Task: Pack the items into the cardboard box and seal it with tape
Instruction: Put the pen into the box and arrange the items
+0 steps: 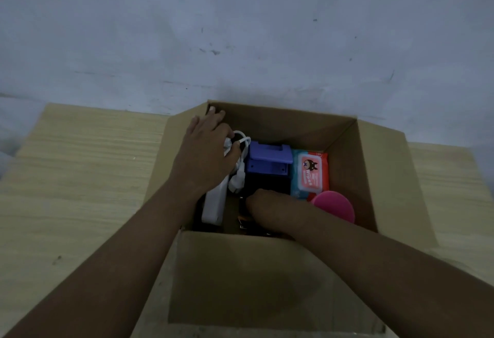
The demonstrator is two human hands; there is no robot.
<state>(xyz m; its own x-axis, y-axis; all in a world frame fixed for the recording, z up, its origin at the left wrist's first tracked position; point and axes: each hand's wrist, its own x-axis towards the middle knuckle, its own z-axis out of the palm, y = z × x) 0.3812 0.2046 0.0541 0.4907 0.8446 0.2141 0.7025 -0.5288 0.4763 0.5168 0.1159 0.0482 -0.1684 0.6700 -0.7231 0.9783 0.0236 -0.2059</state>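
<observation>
Head view, dim light. Cardboard box (347,166) sits open on the counter (80,177), all four flaps folded outward; near flap at 6 o'clock, far wall at 12.

Left hand (205,156) is inside the box at about 10 o'clock, palm down, fingers (213,114) spread loosely toward the far-left corner, thumb hooked over a loop of white cable (244,141). Judged: pressing the cable down so it stays coiled and low beside the white power strip (213,204), which lies along the left wall.

Right hand (264,204) is reaching in at about 6 o'clock, knuckles up, fingers curled downward out of sight. Cannot tell whether they pinch anything; something small and shiny shows just below the hand, unidentified.

Other contents: purple plastic block (268,161) at centre, touching the cable side; wet-wipes pack (310,174) just beside it at 3 o'clock; pink round lid (335,208) at 4 o'clock, partly overlapping the pack's near corner.

Judged: still the packing step, items being settled flat along the floor so the flaps can close. Sealing not begun; no tape in view.

In the way: both forearms cross the near edge, so the near flap cannot fold until they are out. A raised cable loop could foul the flaps.
</observation>
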